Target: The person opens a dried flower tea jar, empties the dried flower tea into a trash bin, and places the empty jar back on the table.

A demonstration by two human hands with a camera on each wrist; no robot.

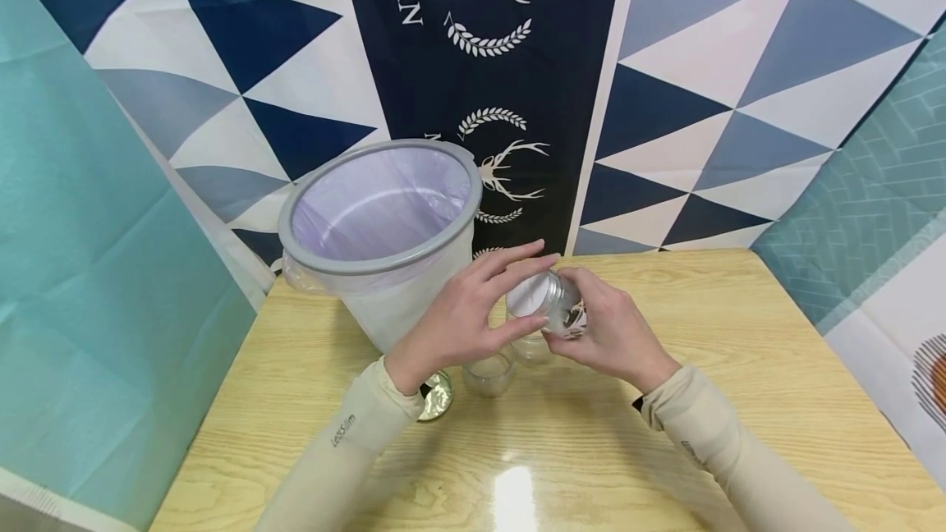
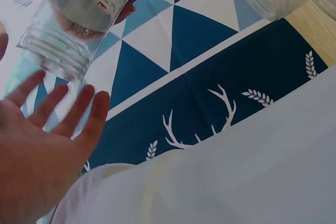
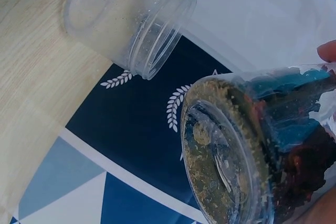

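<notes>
My right hand (image 1: 617, 327) grips a clear, labelled jar (image 1: 562, 310), tilted with its threaded mouth toward my left hand. Dark reddish contents and pale flakes show through the jar (image 3: 226, 156) near its base in the right wrist view. My left hand (image 1: 466, 310) is spread around the mouth end in the head view, thumb below and fingers above. In the left wrist view its straight fingers lie close to the jar's mouth (image 2: 58, 51); whether they touch it I cannot tell. A whitish disc shows at the mouth in the head view.
Two clear jars stand on the wooden table (image 1: 591, 450): one jar (image 1: 488, 373) in front, another jar (image 1: 532, 349) partly behind the hands. A gold-coloured round lid (image 1: 436, 396) lies beside the left wrist. The white bin (image 1: 377, 261) with a purple liner stands behind left.
</notes>
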